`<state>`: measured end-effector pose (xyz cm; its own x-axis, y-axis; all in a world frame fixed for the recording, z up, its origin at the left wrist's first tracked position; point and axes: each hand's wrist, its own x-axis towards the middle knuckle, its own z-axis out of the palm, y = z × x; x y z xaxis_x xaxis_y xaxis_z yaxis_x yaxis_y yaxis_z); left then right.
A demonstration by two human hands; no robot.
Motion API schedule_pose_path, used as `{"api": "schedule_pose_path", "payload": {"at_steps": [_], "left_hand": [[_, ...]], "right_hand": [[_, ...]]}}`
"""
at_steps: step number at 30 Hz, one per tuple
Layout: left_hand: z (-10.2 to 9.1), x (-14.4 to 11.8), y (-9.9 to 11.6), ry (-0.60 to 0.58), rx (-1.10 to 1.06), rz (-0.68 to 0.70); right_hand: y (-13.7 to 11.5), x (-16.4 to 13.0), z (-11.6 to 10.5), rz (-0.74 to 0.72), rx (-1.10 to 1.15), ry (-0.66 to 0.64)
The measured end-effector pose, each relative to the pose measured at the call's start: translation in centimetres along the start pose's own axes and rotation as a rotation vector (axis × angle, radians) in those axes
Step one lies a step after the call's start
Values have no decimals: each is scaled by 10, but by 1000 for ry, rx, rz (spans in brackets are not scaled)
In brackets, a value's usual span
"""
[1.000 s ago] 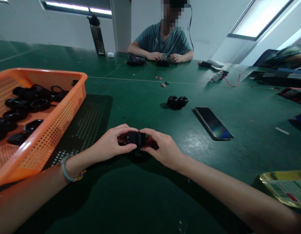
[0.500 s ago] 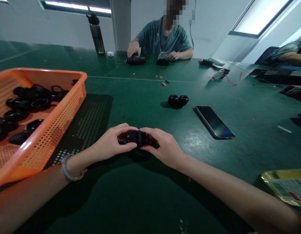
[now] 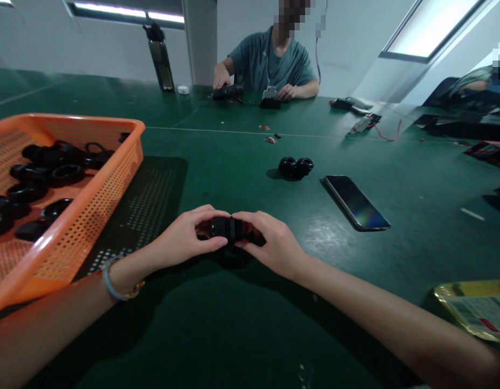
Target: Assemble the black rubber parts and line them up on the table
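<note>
Head view: orange basket [image 3: 116, 181], holding black fittings [image 3: 45, 155]; left hand [image 3: 187, 236], pinching black cylindrical part [image 3: 226, 229] low at desk [image 3: 217, 340] centre; right hand [image 3: 274, 240], pinching its other end. Advisable: both grips coaxial, pressure even.

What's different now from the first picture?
Across the green table, the teal-shirted person's right hand moved toward the picture's left, onto the black drill-shaped tool, which turned slightly. The wearer's left hand and the wearer's right hand still hold the black cylindrical part; the orange plastic basket stayed put.
</note>
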<state>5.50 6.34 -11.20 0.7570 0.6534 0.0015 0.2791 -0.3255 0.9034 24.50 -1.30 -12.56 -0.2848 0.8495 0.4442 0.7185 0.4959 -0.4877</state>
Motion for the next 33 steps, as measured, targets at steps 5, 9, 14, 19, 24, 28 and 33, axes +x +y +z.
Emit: {"api": "schedule_pose_path", "payload": {"at_steps": [5, 9, 14, 19, 24, 28, 33], "left_hand": [[0, 1, -1, 0, -13, 8], [0, 1, 0, 4, -3, 3], [0, 0, 1, 1, 7, 3], [0, 0, 1, 0, 21, 7], [0, 0, 0, -5, -11, 3], [1, 0, 0, -5, -25, -1], [0, 0, 1, -9, -20, -11]], "right_hand": [[0, 0, 1, 2, -5, 2], [0, 0, 1, 14, -12, 1], [0, 0, 2, 22, -6, -7], [0, 1, 1, 47, 6, -26], [-1, 1, 1, 59, 7, -39], [-1, 1, 1, 54, 12, -39], [1, 1, 1, 62, 22, -44]]}}
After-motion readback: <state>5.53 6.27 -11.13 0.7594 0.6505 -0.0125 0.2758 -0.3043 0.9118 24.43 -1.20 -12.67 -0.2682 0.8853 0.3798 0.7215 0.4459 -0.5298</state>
